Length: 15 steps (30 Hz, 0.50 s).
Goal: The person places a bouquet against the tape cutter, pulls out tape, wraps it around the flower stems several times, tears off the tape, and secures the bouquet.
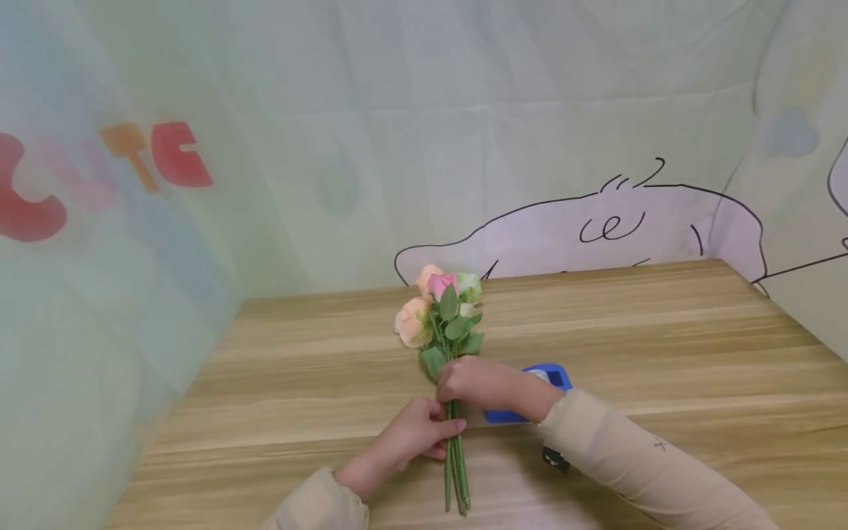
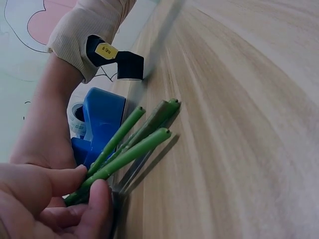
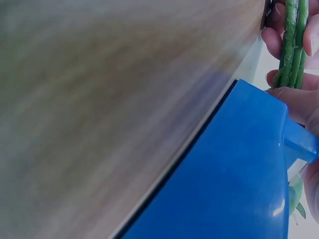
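Observation:
A small bouquet of flowers (image 1: 448,309) with peach, pink and pale green blooms stands out past the hands in the head view, its green stems (image 1: 457,471) pointing toward the person. My left hand (image 1: 414,433) pinches the stems between thumb and fingers, low on the bundle. Just above it, right below the leaves, my right hand (image 1: 480,383) has its fingers curled round the stems. In the left wrist view the cut stem ends (image 2: 149,134) fan out over the table. A blue tape dispenser (image 2: 103,117) with a roll of clear tape sits beside the right forearm, partly hidden by it.
The wood-grain table (image 1: 318,368) runs back to a printed curtain (image 1: 424,147) with cartoon drawings; another curtain with red and orange letters hangs at the left. A black wrist strap mount (image 2: 130,65) with a yellow label is on the right sleeve.

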Motion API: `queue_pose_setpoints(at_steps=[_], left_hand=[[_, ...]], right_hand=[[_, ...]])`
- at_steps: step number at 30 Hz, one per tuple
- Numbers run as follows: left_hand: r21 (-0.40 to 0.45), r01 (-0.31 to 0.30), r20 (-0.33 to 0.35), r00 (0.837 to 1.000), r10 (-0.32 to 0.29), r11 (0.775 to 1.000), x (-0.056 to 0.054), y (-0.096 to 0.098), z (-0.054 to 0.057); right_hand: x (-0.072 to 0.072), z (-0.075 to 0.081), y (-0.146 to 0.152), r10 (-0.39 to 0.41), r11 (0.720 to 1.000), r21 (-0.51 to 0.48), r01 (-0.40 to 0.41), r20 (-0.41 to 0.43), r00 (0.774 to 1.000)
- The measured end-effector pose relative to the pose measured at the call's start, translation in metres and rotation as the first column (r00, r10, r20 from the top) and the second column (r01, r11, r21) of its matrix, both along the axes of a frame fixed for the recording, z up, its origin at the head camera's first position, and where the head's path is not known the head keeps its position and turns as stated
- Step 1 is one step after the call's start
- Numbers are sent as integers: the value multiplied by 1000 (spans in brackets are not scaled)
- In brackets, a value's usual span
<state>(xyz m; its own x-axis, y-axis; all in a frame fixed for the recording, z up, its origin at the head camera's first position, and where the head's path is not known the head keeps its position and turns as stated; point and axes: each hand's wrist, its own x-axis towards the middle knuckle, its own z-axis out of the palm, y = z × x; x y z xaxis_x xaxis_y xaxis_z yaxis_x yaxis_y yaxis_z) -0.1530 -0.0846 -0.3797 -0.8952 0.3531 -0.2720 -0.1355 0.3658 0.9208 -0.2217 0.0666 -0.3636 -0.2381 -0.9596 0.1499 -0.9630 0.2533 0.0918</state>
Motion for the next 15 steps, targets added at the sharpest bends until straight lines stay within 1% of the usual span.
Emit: queue_pose_setpoints(at_steps=[8,15], left_hand=[[5,-17,16,1000,17,1000,1,-1,0],[22,-40,30,999,39,999,2,-1,0]], right_hand=[[0,0,0,11,1000,-22,-10,19,1000],[-1,0,2,24,999,-30,-23,5,1000]])
